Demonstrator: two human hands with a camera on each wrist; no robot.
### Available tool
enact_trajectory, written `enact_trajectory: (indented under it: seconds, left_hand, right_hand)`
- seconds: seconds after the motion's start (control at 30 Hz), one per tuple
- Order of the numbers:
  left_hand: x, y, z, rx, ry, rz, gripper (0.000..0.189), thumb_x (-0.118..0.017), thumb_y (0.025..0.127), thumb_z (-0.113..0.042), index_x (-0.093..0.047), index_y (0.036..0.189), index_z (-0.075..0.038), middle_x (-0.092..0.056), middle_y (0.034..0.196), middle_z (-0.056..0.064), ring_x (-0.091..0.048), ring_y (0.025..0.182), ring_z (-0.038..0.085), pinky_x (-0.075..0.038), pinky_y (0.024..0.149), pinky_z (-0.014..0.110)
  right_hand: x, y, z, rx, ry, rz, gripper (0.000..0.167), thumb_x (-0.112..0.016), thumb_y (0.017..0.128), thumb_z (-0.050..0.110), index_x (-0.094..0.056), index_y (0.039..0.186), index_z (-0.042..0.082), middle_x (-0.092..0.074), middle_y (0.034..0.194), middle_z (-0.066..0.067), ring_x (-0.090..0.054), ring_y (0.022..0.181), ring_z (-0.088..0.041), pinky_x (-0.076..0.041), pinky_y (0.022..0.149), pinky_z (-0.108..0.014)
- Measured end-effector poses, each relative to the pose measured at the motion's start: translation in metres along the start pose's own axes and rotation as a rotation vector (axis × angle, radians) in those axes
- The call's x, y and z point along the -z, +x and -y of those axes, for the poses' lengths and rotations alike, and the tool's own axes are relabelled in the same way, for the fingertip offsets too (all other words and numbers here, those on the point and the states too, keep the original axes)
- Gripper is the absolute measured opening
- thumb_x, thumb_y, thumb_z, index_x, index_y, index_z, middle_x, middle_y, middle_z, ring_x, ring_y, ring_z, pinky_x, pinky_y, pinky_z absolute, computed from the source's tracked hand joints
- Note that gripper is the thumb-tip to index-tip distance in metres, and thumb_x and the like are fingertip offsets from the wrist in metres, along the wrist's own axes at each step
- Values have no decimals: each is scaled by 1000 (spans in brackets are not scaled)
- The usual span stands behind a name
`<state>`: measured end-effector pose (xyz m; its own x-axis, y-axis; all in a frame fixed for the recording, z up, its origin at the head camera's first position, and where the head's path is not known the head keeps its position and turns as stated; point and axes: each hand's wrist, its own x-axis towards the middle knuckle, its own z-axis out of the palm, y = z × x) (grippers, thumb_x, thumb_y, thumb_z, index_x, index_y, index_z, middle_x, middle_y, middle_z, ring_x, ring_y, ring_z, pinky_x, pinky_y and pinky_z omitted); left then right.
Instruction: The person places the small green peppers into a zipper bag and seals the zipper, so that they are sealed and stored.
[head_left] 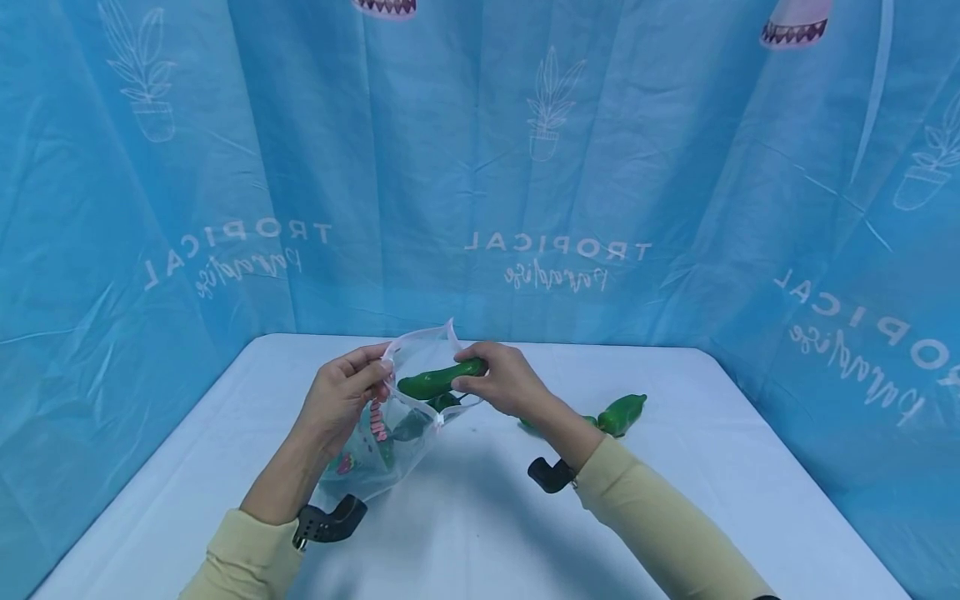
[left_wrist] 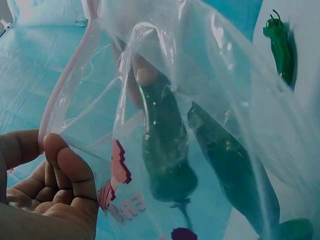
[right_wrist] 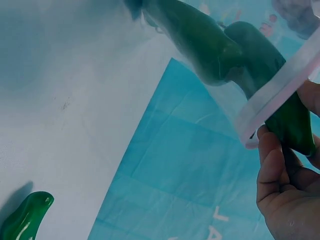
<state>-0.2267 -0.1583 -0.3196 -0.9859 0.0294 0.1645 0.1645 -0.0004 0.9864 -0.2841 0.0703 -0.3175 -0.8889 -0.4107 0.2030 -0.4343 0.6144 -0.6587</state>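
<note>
A clear zip bag (head_left: 358, 482) with pink print hangs tilted over the table, its mouth spread wide. My left hand (head_left: 337, 398) pinches the bag's pink-edged rim between thumb and fingers. At the opening, my right hand (head_left: 504, 382) grips a green pepper (head_left: 435, 382) by one end. Seen through the plastic in the left wrist view, that pepper (left_wrist: 167, 140) reaches into the bag, stem end down. Beside it inside lies another green pepper (left_wrist: 232, 170). The right wrist view shows a pepper (right_wrist: 200, 47) deeper in the bag too.
Right of the bag, a green pepper (head_left: 622, 414) lies on the white table (head_left: 675, 517), with more green partly hidden behind my right forearm. A blue printed curtain (head_left: 555, 183) stands around the table's back and sides.
</note>
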Motion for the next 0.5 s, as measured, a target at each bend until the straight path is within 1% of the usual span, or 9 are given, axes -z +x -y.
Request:
enact_trajectory:
  seconds: [0.13, 0.2, 0.33, 0.5]
  left_hand:
    - [1, 0, 1, -16, -10, -9, 46, -59, 93, -26, -51, 131, -1, -59, 82, -9, -54, 71, 6, -48, 79, 18]
    - [1, 0, 1, -23, -18, -12, 46, -59, 93, -25, -51, 131, 0, -59, 82, -8, -54, 70, 5, -48, 76, 17]
    - [2, -1, 1, -33, -35, -9, 45, -59, 93, -24, -51, 130, 2, -59, 83, -8, -54, 71, 5, -48, 75, 16]
    - [3, -1, 0, -44, -38, -2, 45, -59, 93, -23, -51, 130, 3, -59, 83, -9, -53, 71, 4, -48, 74, 16]
  right_hand:
    - [-3, 1, -1, 9, -12, 1, 40, -71, 84, 25, -62, 122, 15, -63, 101, 1, -56, 87, -14, -50, 69, -24]
    - [-3, 1, -1, 8, -7, 0, 42, -71, 84, 25, -62, 123, 15, -64, 106, 0, -56, 89, -14, -50, 70, -25]
    - [-1, -2, 0, -6, 4, -11, 46, -71, 83, 28, -59, 126, 15, -64, 117, -2, -57, 95, -15, -52, 72, -27]
    - [4, -8, -2, -8, 14, -44, 47, -72, 82, 30, -58, 126, 17, -64, 115, 0, -57, 93, -15, -52, 70, -27]
